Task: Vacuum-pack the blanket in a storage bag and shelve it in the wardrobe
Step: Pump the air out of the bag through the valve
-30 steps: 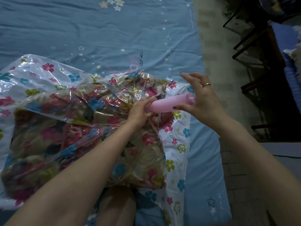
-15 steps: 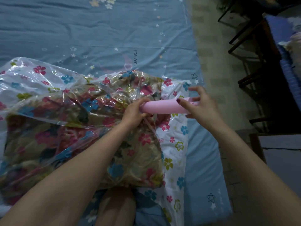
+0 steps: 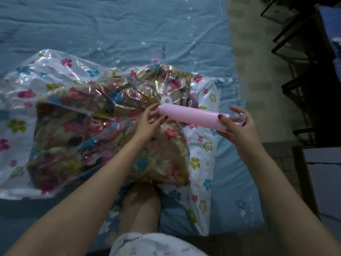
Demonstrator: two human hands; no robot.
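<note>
Item one: the pump (image 3: pixel 191 117), a pink tube lying slantwise between my two hands, its far end close beside the white round valve (image 3: pixel 166 99) on the bag; I cannot tell whether the two touch.

Item two: my left hand (image 3: pixel 147 124), fingers curled about the pump's far end, thumb below and fingertips above, resting on the bag.

Item three: my right hand (image 3: pixel 238 126), clamped on the near end of the pump, thumb laid over the top of the tube, fingers round the handle (image 3: pixel 241 120) that sticks out there. The hands are apart, one at each end of the tube.

Item four: the bag (image 3: pixel 60 71), clear plastic printed with flowers, spread on the bed under and to the left of my left hand, its slack end reaching well off to the left.

Item five: the blanket (image 3: pixel 88 137), flowered, folded into a bulky wad inside the bag, directly beneath my left hand and forearm.

Item six: the bed (image 3: pixel 114 24), covered in a blue sheet with small stars, beyond both hands.

Item seven: my knee (image 3: pixel 142 204), bare, between my forearms, against the bag's near edge.

Item eight: the floor (image 3: pixel 258 61), to the right of my right hand, with dark chair legs (image 3: pixel 302 58) farther right.
</note>
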